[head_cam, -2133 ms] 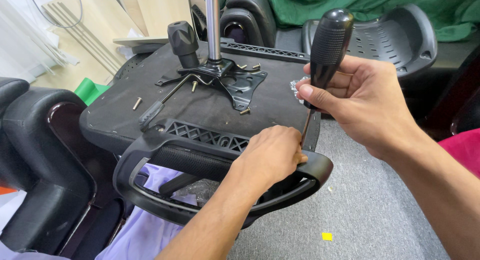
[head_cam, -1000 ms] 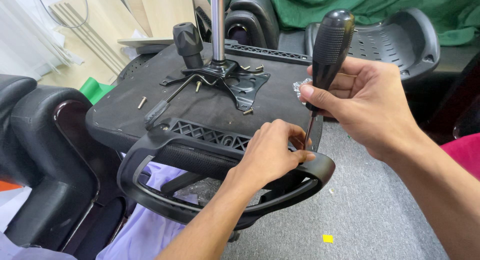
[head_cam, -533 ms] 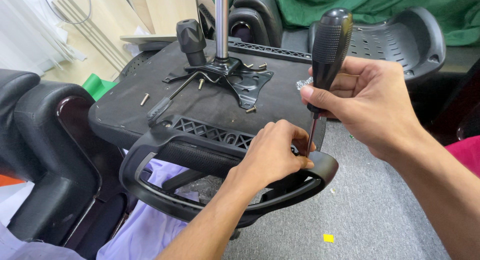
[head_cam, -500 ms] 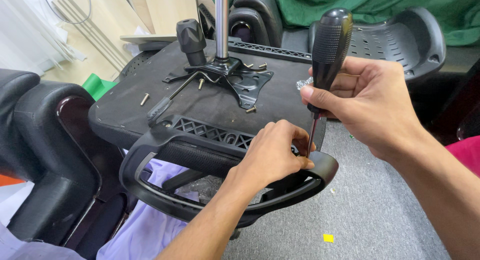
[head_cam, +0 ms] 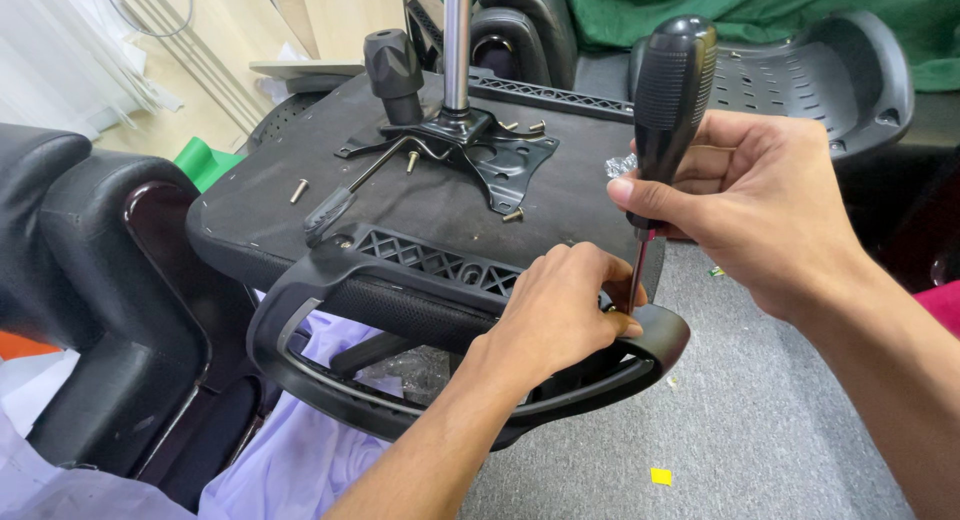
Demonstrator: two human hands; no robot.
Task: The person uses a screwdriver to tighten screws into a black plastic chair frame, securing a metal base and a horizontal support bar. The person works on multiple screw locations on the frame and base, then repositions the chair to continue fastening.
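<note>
An upturned black office chair seat (head_cam: 300, 190) lies in front of me, its metal mechanism plate (head_cam: 480, 155) and gas cylinder (head_cam: 457, 40) pointing up. A black loop armrest (head_cam: 330, 290) is set against the seat's near edge. My right hand (head_cam: 760, 200) grips a screwdriver (head_cam: 668, 90) by its black handle, held upright, with the shaft going down to the armrest bracket. My left hand (head_cam: 555, 315) rests on the armrest and pinches around the shaft's tip. Whatever the tip meets is hidden by my fingers.
Loose screws (head_cam: 298, 190) lie on the seat underside. A black padded chair back (head_cam: 90, 280) stands at the left over white and purple plastic sheeting (head_cam: 290, 460). Another seat shell (head_cam: 820, 70) and green cloth (head_cam: 760, 10) are behind. Grey carpet (head_cam: 760, 420) lies to the right.
The view has drifted slightly. My right hand keeps the screwdriver upright and my left hand has shifted closer around the shaft's tip on the armrest.
</note>
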